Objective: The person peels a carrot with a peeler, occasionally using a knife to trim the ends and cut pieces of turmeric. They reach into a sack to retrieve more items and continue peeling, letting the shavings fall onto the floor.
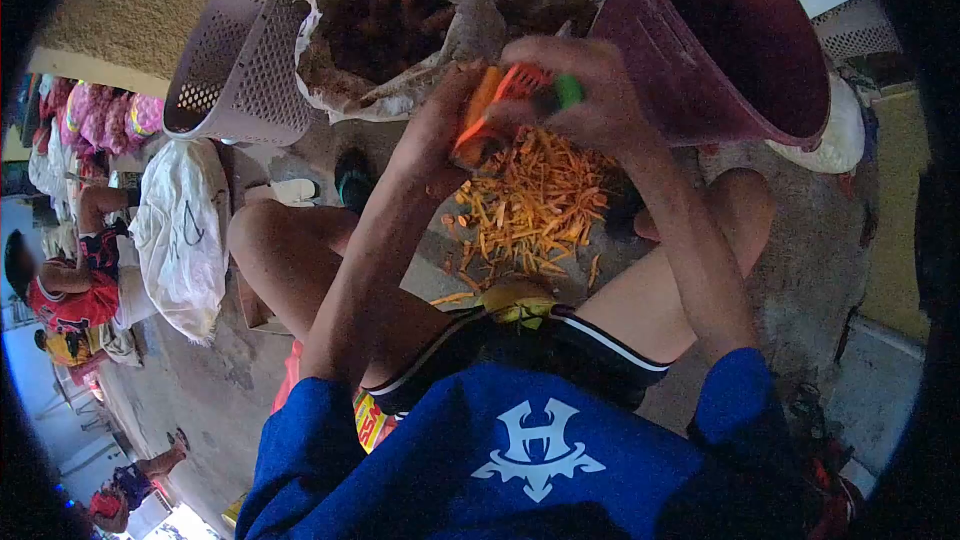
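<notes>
Grey floor (215, 380), rough tan wall (110, 5) behind; one seated person, knees spread, both forearms reaching forward over a loose heap of orange strips (535, 205). Heap: on the floor between the legs, directly below the hands, presumably so that whatever drops lands there. Open sack (470, 35), dark contents inside, mouth facing the hands; probably set close for easy reach. Maroon tub (650, 50), large, tilted, just beyond the right hand (602, 80); likewise near, perhaps for the same reason. Pale perforated basket (265, 90), left of the sack. White bag (180, 230), farther left. Left hand (445, 120): fingers curled, grasping an orange piece (485, 90) above the heap, with a red slotted tool (525, 78) lying against it, probably braced there for steadiness. Right hand: fingers bent inward, closed round a green part (568, 90) beside the red slots; whether green and red form one article cannot be told. Fingertips of both hands partly hidden and blurred; hands close together, neither spread open.
</notes>
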Demonstrator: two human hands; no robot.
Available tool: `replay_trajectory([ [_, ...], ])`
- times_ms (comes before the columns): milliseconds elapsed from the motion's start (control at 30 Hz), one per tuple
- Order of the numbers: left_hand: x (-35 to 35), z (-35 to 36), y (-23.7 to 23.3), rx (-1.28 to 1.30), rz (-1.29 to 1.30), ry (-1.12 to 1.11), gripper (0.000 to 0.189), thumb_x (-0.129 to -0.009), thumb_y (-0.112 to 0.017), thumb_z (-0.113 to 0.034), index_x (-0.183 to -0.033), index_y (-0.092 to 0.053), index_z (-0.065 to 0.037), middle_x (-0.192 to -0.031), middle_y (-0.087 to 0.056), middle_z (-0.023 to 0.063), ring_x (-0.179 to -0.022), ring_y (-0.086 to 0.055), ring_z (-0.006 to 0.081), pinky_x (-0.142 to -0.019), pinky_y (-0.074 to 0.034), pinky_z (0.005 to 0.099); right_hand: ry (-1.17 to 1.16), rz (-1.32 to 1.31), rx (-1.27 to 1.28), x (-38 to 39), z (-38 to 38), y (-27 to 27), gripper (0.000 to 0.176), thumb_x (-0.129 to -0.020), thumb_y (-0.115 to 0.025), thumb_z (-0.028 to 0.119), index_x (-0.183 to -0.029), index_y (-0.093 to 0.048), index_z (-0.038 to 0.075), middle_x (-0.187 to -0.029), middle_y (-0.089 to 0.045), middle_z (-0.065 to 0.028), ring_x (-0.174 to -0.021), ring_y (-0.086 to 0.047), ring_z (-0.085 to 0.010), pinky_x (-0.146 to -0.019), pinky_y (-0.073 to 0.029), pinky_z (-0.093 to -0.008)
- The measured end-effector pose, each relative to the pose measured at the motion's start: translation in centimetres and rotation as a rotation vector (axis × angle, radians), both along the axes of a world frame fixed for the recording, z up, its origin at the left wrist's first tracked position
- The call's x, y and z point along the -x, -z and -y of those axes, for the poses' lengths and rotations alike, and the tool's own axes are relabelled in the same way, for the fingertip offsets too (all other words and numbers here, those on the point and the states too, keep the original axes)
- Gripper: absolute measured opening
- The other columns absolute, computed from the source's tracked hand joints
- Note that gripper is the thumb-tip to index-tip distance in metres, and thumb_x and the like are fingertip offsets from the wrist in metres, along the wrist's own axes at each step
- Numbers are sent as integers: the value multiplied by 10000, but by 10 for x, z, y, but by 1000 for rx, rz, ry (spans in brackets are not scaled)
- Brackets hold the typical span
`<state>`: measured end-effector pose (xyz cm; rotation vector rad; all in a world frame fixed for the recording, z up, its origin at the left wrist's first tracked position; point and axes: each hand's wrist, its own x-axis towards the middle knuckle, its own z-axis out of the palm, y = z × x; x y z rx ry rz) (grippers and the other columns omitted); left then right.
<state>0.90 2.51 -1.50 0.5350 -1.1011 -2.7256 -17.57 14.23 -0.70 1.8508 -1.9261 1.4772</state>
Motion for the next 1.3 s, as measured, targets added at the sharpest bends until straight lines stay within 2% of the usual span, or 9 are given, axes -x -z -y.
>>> replay_trajectory([
  [67, 1, -2, 3, 12, -22, -29, 416, -1044, -505, -389, -1300, -533, -62, -1112, -639, 69, -868, -653, 154, -692, -567, 288, -179, -115, 78, 0, 1, 6, 431, -802, -852, 346, -1092, -696, 67, -980, -736, -79, -905, -694, -168, -804, -542, -323],
  [133, 2, 0, 8, 95, 11, -80, 397, -1040, -513, -366, -1285, -529, -54, -1090, -634, 66, -837, -641, 146, -667, -563, 287, 261, 175, -152, 22, 2, -1, 421, -796, -857, 341, -1080, -698, 73, -988, -730, -84, -904, -688, -161, -809, -539, -320],
  [267, 6, -1, -7, -1, 82, -145, 372, -1035, -528, -342, -1262, -544, -47, -1067, -639, 67, -854, -652, 157, -681, -578, 301, 373, 175, -26, 23, 0, -9, 398, -791, -863, 318, -1069, -703, 82, -1022, -731, -91, -908, -691, -146, -794, -543, -317],
  [467, -1, 0, 6, -176, -56, 8, 325, -1038, -529, -299, -1229, -571, -39, -1037, -652, 67, -877, -672, 166, -723, -601, 306, -64, 15, -49, -2, -3, -7, 398, -820, -845, 319, -1074, -693, 53, -980, -725, -64, -912, -671, -108, -796, -539, -303],
  [567, 2, 4, 9, -192, 13, -39, 323, -1044, -514, -284, -1250, -564, -40, -1053, -654, 75, -874, -672, 175, -755, -600, 313, 366, 190, -236, 32, 0, -4, 400, -817, -847, 307, -1083, -696, 49, -995, -726, -75, -938, -673, -117, -839, -537, -300],
  [767, 6, -3, -6, -54, 63, -90, 317, -1057, -477, -291, -1247, -552, -48, -1054, -647, 79, -860, -665, 175, -687, -579, 309, -251, -56, 81, -9, 0, -6, 382, -840, -828, 281, -1116, -690, 55, -1013, -734, -93, -948, -682, -115, -831, -537, -284],
  [933, 4, 2, 9, -148, -21, -25, 317, -1051, -488, -274, -1253, -530, -34, -1050, -645, 81, -848, -661, 179, -642, -569, 291, 314, 239, -123, 42, 0, -6, 363, -829, -836, 264, -1104, -688, 80, -1007, -735, -65, -934, -685, -117, -818, -541, -300],
  [1133, 2, 4, 0, -137, -59, 4, 314, -1056, -482, -277, -1251, -536, -38, -1043, -645, 75, -825, -660, 188, -676, -592, 303, -137, -131, 51, -13, 2, -5, 334, -842, -827, 252, -1095, -686, 87, -979, -727, -30, -874, -676, -97, -752, -543, -301],
  [1300, 3, 0, -2, -195, -8, -85, 318, -1055, -481, -288, -1257, -549, -53, -1115, -648, 86, -898, -677, 197, -720, -598, 322, 239, 157, -76, 39, 2, 3, 361, -818, -844, 266, -1091, -692, 86, -990, -725, -34, -891, -673, -99, -785, -547, -299],
])
